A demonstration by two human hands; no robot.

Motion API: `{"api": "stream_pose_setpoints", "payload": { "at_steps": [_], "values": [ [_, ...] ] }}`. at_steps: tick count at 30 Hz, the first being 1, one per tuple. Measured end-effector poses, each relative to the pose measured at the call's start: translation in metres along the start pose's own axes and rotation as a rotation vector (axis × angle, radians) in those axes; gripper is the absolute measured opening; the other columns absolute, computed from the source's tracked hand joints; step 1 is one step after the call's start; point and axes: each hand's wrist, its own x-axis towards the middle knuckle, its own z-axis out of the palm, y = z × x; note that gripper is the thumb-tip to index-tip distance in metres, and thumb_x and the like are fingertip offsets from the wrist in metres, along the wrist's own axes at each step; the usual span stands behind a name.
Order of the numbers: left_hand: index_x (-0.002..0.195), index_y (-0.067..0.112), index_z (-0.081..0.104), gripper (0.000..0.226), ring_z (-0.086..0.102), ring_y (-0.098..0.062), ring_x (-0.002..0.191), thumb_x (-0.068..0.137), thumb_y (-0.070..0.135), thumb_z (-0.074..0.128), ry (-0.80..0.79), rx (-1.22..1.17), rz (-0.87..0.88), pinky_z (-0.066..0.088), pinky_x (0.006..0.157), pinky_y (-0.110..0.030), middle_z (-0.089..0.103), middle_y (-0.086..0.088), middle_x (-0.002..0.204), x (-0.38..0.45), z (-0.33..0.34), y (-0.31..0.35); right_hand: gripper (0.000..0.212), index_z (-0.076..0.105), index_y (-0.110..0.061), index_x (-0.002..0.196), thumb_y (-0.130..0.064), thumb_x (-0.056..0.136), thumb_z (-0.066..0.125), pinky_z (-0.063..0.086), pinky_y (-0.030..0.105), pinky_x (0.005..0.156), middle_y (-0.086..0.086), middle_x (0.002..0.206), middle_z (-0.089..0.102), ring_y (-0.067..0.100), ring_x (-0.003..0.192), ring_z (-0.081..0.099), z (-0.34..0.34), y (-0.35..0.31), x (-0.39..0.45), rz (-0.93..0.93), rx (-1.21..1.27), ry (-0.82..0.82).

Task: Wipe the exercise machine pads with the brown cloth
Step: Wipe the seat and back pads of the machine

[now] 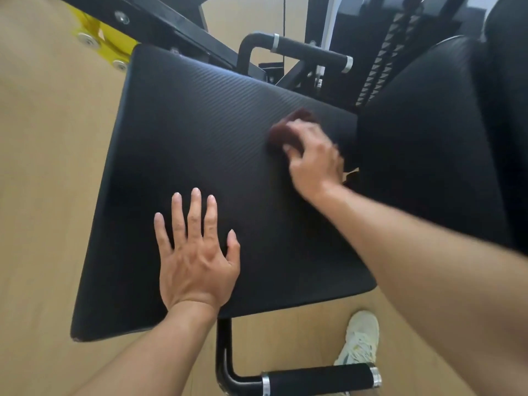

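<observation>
Gripping bunched brown cloth (288,130), right hand (313,161)

Black ribbed seat pad (200,144) is carried on black frame over tan floor (43,167). Left hand (194,258) laid flat on pad; brown cloth (285,132) pressed on it near back edge by right hand (314,161).
</observation>
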Motion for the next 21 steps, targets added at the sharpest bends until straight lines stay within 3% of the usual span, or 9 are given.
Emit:
{"api": "stream_pose_setpoints", "payload": {
  "at_steps": [2,6,9,11,13,17,19,21],
  "values": [
    [0.156,0.013,0.03,0.067,0.009,-0.031,0.156,0.097,0.046,0.033,-0.002,-0.002,-0.002,0.011,0.124,-0.058,0.023,-0.009,0.167,0.0,-0.002,0.001,0.045,0.061,-0.03,0.136,-0.026,0.091,0.066,0.042,0.037,0.108,-0.007,0.143,0.059,0.021,0.132,0.053,0.004,-0.013,-0.055,-0.092,0.012,-0.063],
    [0.156,0.013,0.028,0.067,0.006,-0.031,0.157,0.098,0.046,0.031,-0.004,-0.014,0.002,0.009,0.124,-0.058,0.021,-0.009,0.167,-0.001,-0.002,0.001,0.05,0.057,-0.027,0.14,-0.022,0.092,0.07,0.047,0.039,0.106,-0.009,0.147,0.055,0.019,0.141,0.046,-0.011,0.007,-0.185,-0.094,-0.119,-0.104],
    [0.156,0.012,0.027,0.068,0.006,-0.031,0.157,0.098,0.046,0.031,0.011,-0.019,-0.007,0.007,0.125,-0.057,0.02,-0.009,0.167,-0.001,-0.001,0.002,0.06,0.052,-0.023,0.144,-0.014,0.088,0.074,0.056,0.047,0.099,-0.008,0.152,0.05,0.027,0.139,0.049,-0.022,0.052,-0.252,0.134,-0.196,-0.033],
    [0.156,0.013,0.027,0.068,0.006,-0.03,0.157,0.097,0.046,0.03,0.017,-0.016,-0.008,0.006,0.125,-0.056,0.02,-0.009,0.167,-0.002,0.0,0.002,0.058,0.045,-0.026,0.149,-0.019,0.095,0.066,0.058,0.044,0.094,-0.011,0.158,0.041,0.026,0.139,0.047,-0.024,0.066,-0.267,0.368,-0.155,0.025],
    [0.156,0.013,0.026,0.068,0.006,-0.03,0.157,0.097,0.047,0.03,0.023,-0.014,-0.012,0.005,0.125,-0.056,0.019,-0.008,0.168,-0.002,0.0,0.001,0.05,0.043,-0.029,0.149,-0.031,0.101,0.053,0.054,0.039,0.099,-0.009,0.158,0.041,0.021,0.141,0.045,-0.02,0.065,-0.264,0.476,-0.07,0.084],
    [0.157,0.013,0.025,0.069,0.005,-0.03,0.157,0.098,0.047,0.028,0.032,-0.011,-0.014,0.004,0.125,-0.056,0.019,-0.008,0.168,-0.003,0.0,0.001,0.047,0.05,-0.029,0.144,-0.043,0.1,0.046,0.054,0.047,0.099,-0.006,0.135,0.056,0.021,0.131,0.051,-0.012,0.055,-0.235,0.555,0.069,0.224],
    [0.157,0.013,0.025,0.069,0.004,-0.03,0.157,0.098,0.048,0.027,0.03,-0.003,-0.013,0.004,0.125,-0.056,0.018,-0.008,0.168,-0.003,0.001,0.002,0.048,0.051,-0.027,0.145,-0.041,0.1,0.049,0.051,0.048,0.105,-0.006,0.139,0.056,0.024,0.134,0.049,-0.008,0.046,-0.228,0.589,0.055,0.254],
    [0.157,0.013,0.025,0.068,0.004,-0.03,0.157,0.098,0.048,0.026,0.026,0.0,-0.015,0.003,0.125,-0.056,0.018,-0.008,0.168,-0.002,0.001,0.002,0.049,0.052,-0.024,0.147,-0.034,0.1,0.057,0.037,0.045,0.118,-0.008,0.151,0.05,0.027,0.144,0.04,-0.005,0.023,-0.226,0.497,-0.017,0.204]
  ]
}}
